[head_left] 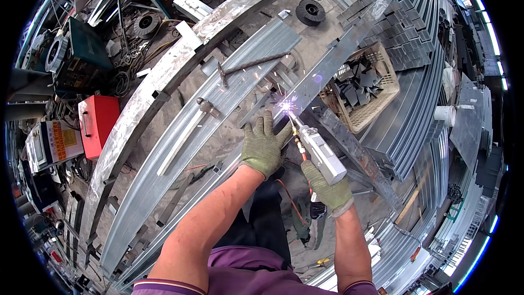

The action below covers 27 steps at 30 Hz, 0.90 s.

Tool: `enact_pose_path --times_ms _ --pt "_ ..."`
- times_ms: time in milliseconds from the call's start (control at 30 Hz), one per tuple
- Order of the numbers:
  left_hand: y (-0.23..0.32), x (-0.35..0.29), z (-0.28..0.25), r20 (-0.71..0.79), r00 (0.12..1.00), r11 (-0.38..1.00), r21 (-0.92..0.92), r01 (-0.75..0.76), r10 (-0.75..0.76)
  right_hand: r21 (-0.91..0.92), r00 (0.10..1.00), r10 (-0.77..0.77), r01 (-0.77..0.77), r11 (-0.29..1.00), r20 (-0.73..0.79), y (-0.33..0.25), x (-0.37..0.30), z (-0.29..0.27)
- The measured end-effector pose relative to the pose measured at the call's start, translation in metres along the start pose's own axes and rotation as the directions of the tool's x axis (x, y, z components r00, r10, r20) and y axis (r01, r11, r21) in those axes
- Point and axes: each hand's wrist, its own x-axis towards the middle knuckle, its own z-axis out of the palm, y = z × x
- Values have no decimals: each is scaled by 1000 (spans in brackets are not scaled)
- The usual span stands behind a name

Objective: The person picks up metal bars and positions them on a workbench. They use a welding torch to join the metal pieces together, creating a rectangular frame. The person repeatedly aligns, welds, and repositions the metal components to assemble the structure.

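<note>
My right hand (329, 190), in a green work glove, is wrapped round a silver-grey welding torch (322, 153) with a brass fitting and an orange hose. Its tip points up and left, and a bright violet-white spark with flying spatter burns there, against a flat grey metal bar (330, 64). Glare hides the exact spot. Just left of the spark, my gloved left hand (263, 146) lies with fingers spread by the metal pieces. What its palm touches is hidden. Farther left, a hammer (183, 139) and a twisted steel rod with a crosspiece (254, 65) rest on a wide galvanized channel (218, 82).
A cream plastic crate (376, 106) of dark metal offcuts stands right of the torch. Beyond it are stacked metal profiles (420, 93). A long curved steel beam (128, 109) bounds the left side, near a red box (101, 125). A black spool (310, 12) lies at the far side.
</note>
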Motion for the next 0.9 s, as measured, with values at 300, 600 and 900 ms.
enact_pose_path --times_ms 300,600,900 --pt "-2 0 4 -14 1000 1000 -21 -5 5 -41 1000 -16 16 999 5 0 -1 -2" --pt "0 0 -3 12 1000 999 -42 7 -6 -64 1000 2 -2 998 4 0 -4 -3" --pt "0 1 -3 76 997 999 -49 19 -16 -61 999 39 -39 997 -6 -6 -8 -3"
